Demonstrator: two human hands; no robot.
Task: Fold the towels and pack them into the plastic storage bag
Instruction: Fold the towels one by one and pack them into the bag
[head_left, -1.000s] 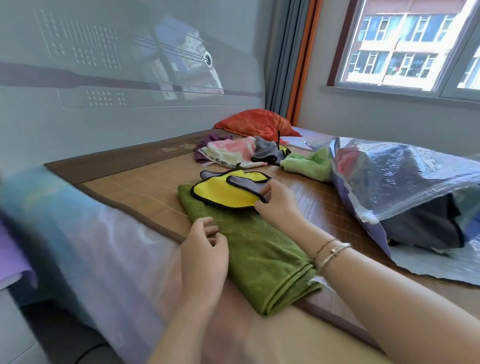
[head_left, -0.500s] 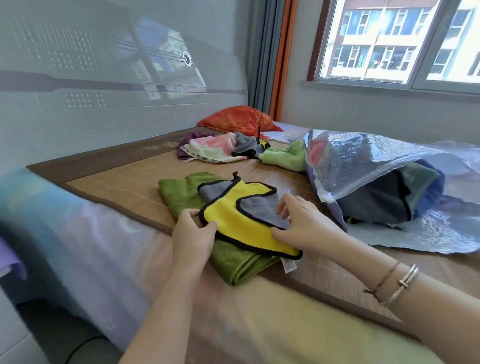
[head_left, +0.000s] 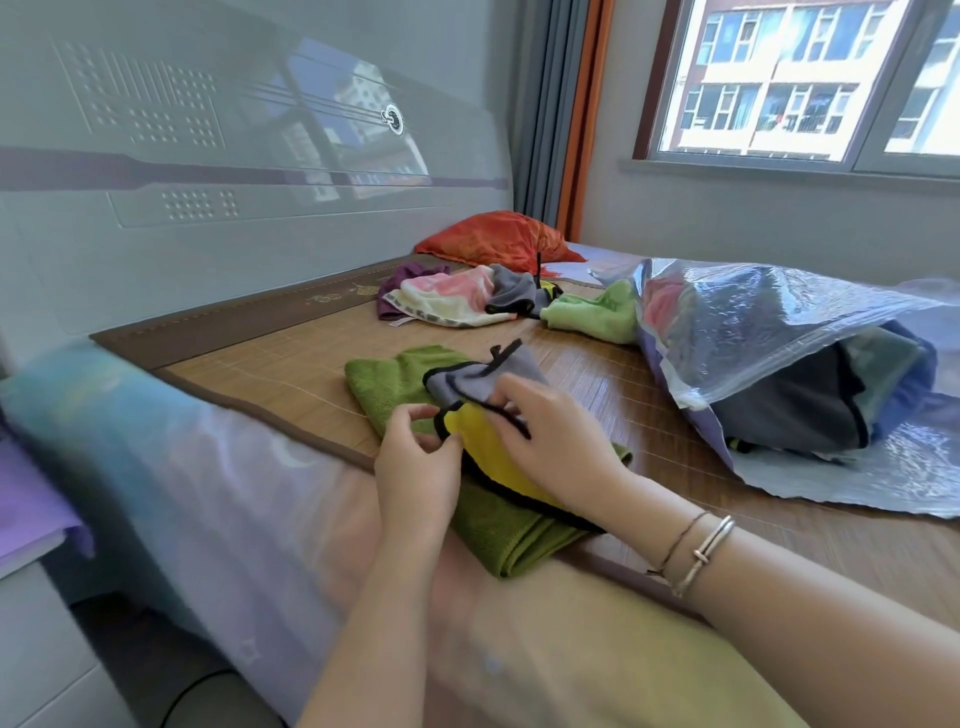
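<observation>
Yellow-and-grey cloth (head_left: 485, 441) lies on a folded green towel (head_left: 498, 525) at the mat's (head_left: 260, 364) near edge. Left hand (head_left: 415, 467) pinches its black-trimmed edge; right hand (head_left: 556, 441) grips the grey flap. Plastic storage bag (head_left: 779, 332), partly filled, lies to the right; loose towels (head_left: 457, 296) beyond.

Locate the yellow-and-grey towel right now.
Head view, centre: the yellow-and-grey towel lies on the folded green towel at the mat's near edge, held by the left hand and right hand, left of the plastic storage bag.
</observation>
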